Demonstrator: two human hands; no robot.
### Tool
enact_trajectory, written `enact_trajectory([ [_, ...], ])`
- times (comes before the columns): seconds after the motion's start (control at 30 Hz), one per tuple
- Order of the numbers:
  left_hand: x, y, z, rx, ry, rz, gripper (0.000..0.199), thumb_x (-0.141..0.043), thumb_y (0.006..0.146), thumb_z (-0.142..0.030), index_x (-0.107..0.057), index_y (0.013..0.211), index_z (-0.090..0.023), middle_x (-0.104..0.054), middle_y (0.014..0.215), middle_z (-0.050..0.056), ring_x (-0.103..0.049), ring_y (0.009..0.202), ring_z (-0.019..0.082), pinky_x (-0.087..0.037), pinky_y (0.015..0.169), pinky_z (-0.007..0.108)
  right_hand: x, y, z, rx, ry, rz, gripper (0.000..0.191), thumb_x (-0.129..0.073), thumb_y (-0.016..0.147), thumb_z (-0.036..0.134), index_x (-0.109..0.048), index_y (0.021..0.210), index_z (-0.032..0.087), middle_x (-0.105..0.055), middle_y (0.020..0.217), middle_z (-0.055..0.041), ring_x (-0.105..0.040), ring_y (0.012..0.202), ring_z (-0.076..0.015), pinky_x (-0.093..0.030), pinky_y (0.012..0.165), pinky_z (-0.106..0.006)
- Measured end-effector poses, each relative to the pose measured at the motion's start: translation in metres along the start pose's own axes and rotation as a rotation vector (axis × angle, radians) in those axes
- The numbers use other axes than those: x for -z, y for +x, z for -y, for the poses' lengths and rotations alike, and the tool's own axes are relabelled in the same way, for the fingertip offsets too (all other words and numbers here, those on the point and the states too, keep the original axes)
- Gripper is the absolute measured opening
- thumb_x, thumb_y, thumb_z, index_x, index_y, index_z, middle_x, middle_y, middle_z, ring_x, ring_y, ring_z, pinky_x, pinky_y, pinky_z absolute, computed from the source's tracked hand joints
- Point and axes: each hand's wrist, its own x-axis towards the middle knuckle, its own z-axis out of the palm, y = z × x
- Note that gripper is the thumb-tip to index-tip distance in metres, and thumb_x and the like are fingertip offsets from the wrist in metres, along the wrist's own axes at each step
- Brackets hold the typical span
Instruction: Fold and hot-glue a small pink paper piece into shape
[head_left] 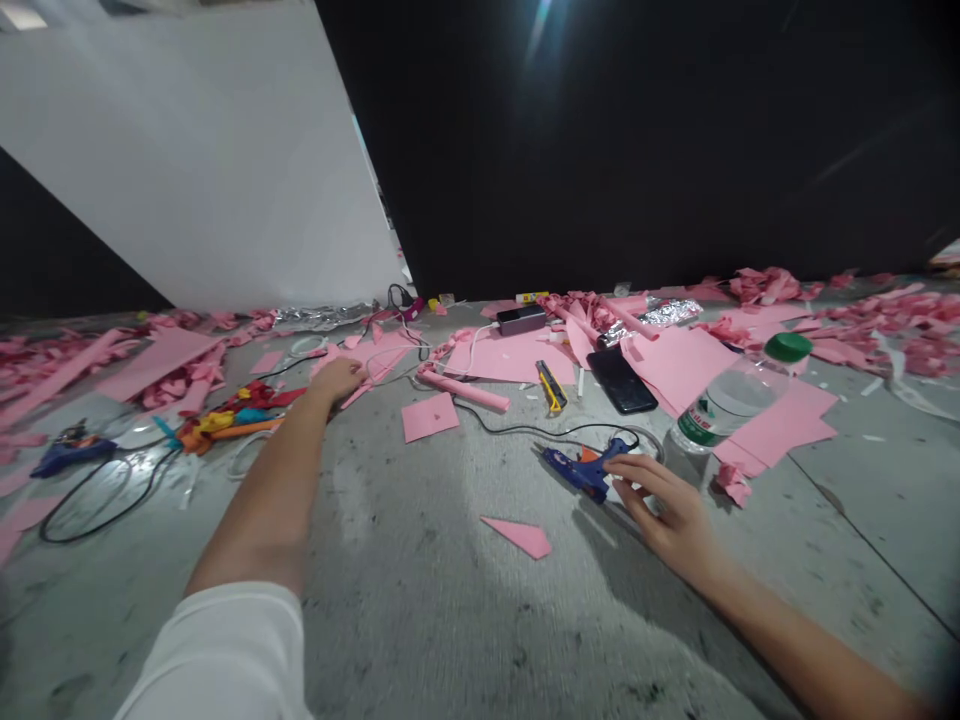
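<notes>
My left hand (339, 380) reaches far forward, its fingers curled down at the edge of a sheet of pink paper (386, 350); the fingertips are partly hidden. On the right, a blue glue gun (576, 472) with an orange trigger lies on the grey floor, its nozzle pointing left. My right hand (667, 510) is at its back end, fingertips touching near the handle, with fingers and thumb apart. A square of pink paper (430, 417) and a pointed pink piece (519, 536) lie between my arms. A rolled pink paper tube (465, 390) is just beyond.
A yellow utility knife (551, 388), black phone (621, 380) and power bank (520, 320) lie ahead. A clear bottle (731, 400) with a green cap stands right. Left are another glue gun (73, 450) and colourful balloons (217, 428). Cables cross the floor; dark panels (637, 150) stand behind.
</notes>
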Motion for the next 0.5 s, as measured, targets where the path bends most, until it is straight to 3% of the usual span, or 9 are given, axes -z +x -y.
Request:
enact_trajectory([
  [0.13, -0.008, 0.007, 0.012, 0.070, -0.039, 0.035, 0.040, -0.072, 0.104, -0.039, -0.067, 0.137, -0.017, -0.069, 0.137, 0.012, -0.071, 0.118, 0.028, -0.064, 0.100, 0.049, -0.003, -0.001, 0.002, -0.003, 0.023, 0.057, 0.022, -0.062, 0.107, 0.020, -0.076, 0.122, 0.028, -0.080, 0.120, -0.0074, -0.079, 0.110, -0.0234, -0.064, 0.094, -0.035],
  [0.27, -0.008, 0.014, 0.013, 0.152, -0.129, -0.053, 0.041, -0.072, 0.105, -0.038, -0.065, 0.139, -0.017, -0.069, 0.136, 0.012, -0.072, 0.116, 0.027, -0.065, 0.098, 0.048, -0.005, -0.001, 0.001, -0.011, 0.033, 0.080, 0.023, -0.062, 0.107, 0.020, -0.076, 0.123, 0.029, -0.081, 0.120, -0.0069, -0.079, 0.109, -0.0236, -0.064, 0.094, -0.035],
  [0.37, 0.000, 0.016, 0.010, 0.199, -0.200, -0.189, 0.039, -0.072, 0.105, -0.039, -0.067, 0.137, -0.016, -0.070, 0.133, 0.012, -0.073, 0.113, 0.026, -0.065, 0.096, 0.047, -0.004, -0.003, -0.002, -0.035, 0.026, 0.077, 0.021, -0.062, 0.108, 0.022, -0.076, 0.122, 0.029, -0.080, 0.121, -0.0079, -0.079, 0.110, -0.0250, -0.064, 0.097, -0.039],
  [0.5, 0.023, 0.007, 0.005, 0.229, -0.246, -0.523, 0.039, -0.072, 0.105, -0.040, -0.067, 0.136, -0.016, -0.069, 0.137, 0.012, -0.071, 0.120, 0.028, -0.062, 0.103, 0.051, -0.003, -0.004, -0.004, -0.044, 0.033, 0.089, 0.020, -0.061, 0.109, 0.023, -0.075, 0.122, 0.028, -0.079, 0.122, -0.0088, -0.077, 0.113, -0.0259, -0.063, 0.097, -0.041],
])
